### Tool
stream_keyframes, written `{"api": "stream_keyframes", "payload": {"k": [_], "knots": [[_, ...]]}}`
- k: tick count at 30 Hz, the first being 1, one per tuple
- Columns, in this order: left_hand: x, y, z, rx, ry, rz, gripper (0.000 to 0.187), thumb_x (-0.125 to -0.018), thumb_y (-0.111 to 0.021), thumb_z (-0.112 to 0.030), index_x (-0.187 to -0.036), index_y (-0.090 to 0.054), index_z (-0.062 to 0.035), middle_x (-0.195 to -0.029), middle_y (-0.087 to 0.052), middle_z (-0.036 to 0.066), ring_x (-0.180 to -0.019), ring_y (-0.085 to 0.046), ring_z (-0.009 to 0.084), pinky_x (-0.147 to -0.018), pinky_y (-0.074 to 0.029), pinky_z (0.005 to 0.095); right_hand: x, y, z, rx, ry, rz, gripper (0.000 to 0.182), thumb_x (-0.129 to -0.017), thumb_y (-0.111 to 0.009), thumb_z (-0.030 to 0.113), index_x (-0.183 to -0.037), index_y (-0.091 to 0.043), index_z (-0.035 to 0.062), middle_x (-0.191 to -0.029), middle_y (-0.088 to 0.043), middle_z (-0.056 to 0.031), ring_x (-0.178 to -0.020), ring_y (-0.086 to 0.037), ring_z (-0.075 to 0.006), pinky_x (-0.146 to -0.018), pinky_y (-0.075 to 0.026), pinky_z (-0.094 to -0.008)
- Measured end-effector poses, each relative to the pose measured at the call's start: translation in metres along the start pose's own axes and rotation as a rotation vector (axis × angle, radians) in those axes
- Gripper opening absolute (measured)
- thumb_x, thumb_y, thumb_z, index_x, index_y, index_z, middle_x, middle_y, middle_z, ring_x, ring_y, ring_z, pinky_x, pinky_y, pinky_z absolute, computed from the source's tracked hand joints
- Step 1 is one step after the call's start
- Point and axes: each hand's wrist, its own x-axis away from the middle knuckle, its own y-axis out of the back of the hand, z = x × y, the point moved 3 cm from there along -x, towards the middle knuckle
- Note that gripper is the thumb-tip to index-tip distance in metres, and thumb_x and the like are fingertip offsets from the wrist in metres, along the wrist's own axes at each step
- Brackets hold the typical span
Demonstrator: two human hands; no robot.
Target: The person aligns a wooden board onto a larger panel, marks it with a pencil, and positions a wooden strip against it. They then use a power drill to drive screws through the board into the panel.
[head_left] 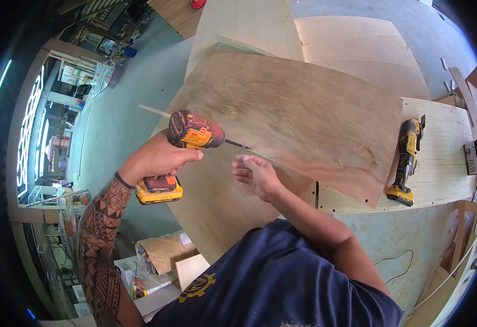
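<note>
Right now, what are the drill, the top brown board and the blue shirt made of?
Drill: probably hard plastic, dark red and yellow with a slight shine; its thin bit is likely metal.
Top brown board: looks like wood, perhaps plywood, unpainted; wavy grain shows.
Blue shirt: soft, matte cloth, since it wrinkles; maybe cotton, I can't be sure.

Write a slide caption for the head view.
Left hand gripping a cordless drill, its bit near the right hand, over wooden panels.
</note>
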Motion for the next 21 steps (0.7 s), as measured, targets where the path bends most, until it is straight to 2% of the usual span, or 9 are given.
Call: {"api": "stream_keyframes", "payload": {"k": [1,3,4,6,7,9,12,19,21], "knots": [[-0.001,0.0,-0.001,0.004,0.005,0.001,0.027,-0.093,-0.075,-0.029,-0.09,-0.066,-0.004,-0.063,-0.059,0.0,-0.052,-0.057,0.0091,-0.05,-0.05,0.0296,0.01,0.005,0.003,0.001,-0.006,0.0,0.026,-0.108,-0.059,0.021,-0.122,-0.064,0.0004,-0.107,-0.075,-0.0083,-0.093,-0.072,-0.0209,-0.085,-0.059,-0.0343],[-0.003,0.001,-0.002,-0.007,-0.01,0.005,0.027,-0.093,-0.074,-0.029,-0.088,-0.065,-0.0045,-0.062,-0.058,0.0,-0.052,-0.056,0.0092,-0.05,-0.049,0.0297,0.032,0.009,0.023,0.755,0.324,0.02,0.024,-0.106,-0.063,0.021,-0.119,-0.069,0.001,-0.097,-0.074,-0.008,-0.086,-0.07,-0.0175,-0.08,-0.056,-0.0333],[-0.003,0.001,-0.003,-0.004,-0.005,0.004,0.027,-0.093,-0.074,-0.029,-0.088,-0.065,-0.0045,-0.062,-0.058,0.0,-0.052,-0.056,0.0092,-0.05,-0.049,0.0297,0.048,0.003,0.038,0.756,0.319,0.023,0.024,-0.106,-0.063,0.021,-0.119,-0.069,0.001,-0.097,-0.074,-0.008,-0.086,-0.07,-0.0175,-0.08,-0.056,-0.0333],[-0.004,0.002,-0.007,-0.023,-0.005,0.039,0.023,-0.095,-0.073,-0.025,-0.086,-0.063,-0.0053,-0.065,-0.057,-0.002,-0.055,-0.054,0.0058,-0.051,-0.047,0.0265,0.082,-0.011,0.08,1.151,0.553,-0.094,0.02,-0.1,-0.068,0.016,-0.111,-0.072,0.0004,-0.091,-0.073,-0.0135,-0.083,-0.07,-0.0231,-0.078,-0.055,-0.0367],[-0.006,0.001,-0.006,-0.024,-0.006,0.04,0.023,-0.095,-0.073,-0.025,-0.086,-0.063,-0.0053,-0.065,-0.057,-0.002,-0.055,-0.054,0.0058,-0.051,-0.047,0.0265,0.086,-0.008,0.091,1.151,0.554,-0.095,0.02,-0.1,-0.068,0.016,-0.111,-0.072,0.0004,-0.091,-0.073,-0.0135,-0.083,-0.07,-0.0231,-0.078,-0.055,-0.0367],[-0.007,0.0,-0.002,0.014,-0.004,0.025,0.024,-0.094,-0.073,-0.027,-0.09,-0.064,-0.0052,-0.063,-0.057,-0.001,-0.052,-0.054,0.0087,-0.049,-0.049,0.0297,0.091,-0.002,0.116,1.424,0.845,-0.29,0.018,-0.093,-0.072,0.015,-0.106,-0.073,0.0033,-0.093,-0.073,-0.0175,-0.089,-0.069,-0.0371,-0.08,-0.055,-0.0447],[-0.008,-0.001,-0.004,0.023,-0.017,0.04,0.024,-0.094,-0.073,-0.027,-0.092,-0.063,-0.0052,-0.064,-0.057,-0.001,-0.052,-0.054,0.0088,-0.05,-0.049,0.0296,0.085,0.019,0.133,1.548,0.925,-0.434,0.019,-0.089,-0.074,0.014,-0.104,-0.073,0.0025,-0.097,-0.072,-0.0169,-0.094,-0.068,-0.039,-0.084,-0.054,-0.0472],[-0.014,-0.003,-0.004,-0.012,-0.013,0.05,0.024,-0.094,-0.073,-0.027,-0.095,-0.063,-0.0047,-0.064,-0.057,0.0,-0.052,-0.054,0.0092,-0.049,-0.049,0.0304,0.078,0.03,0.13,1.602,0.915,-0.448,0.017,-0.089,-0.074,0.014,-0.103,-0.073,0.004,-0.096,-0.067,-0.0146,-0.095,-0.065,-0.0352,-0.085,-0.053,-0.0439],[-0.01,-0.003,-0.011,0.019,0.01,0.036,0.023,-0.093,-0.076,-0.025,-0.09,-0.063,-0.0061,-0.068,-0.058,-0.003,-0.055,-0.055,0.0058,-0.052,-0.049,0.0258,0.079,0.028,0.13,1.599,0.911,-0.442,0.017,-0.089,-0.074,0.014,-0.103,-0.073,0.0041,-0.097,-0.066,-0.0141,-0.096,-0.065,-0.0348,-0.085,-0.053,-0.0437]]}}
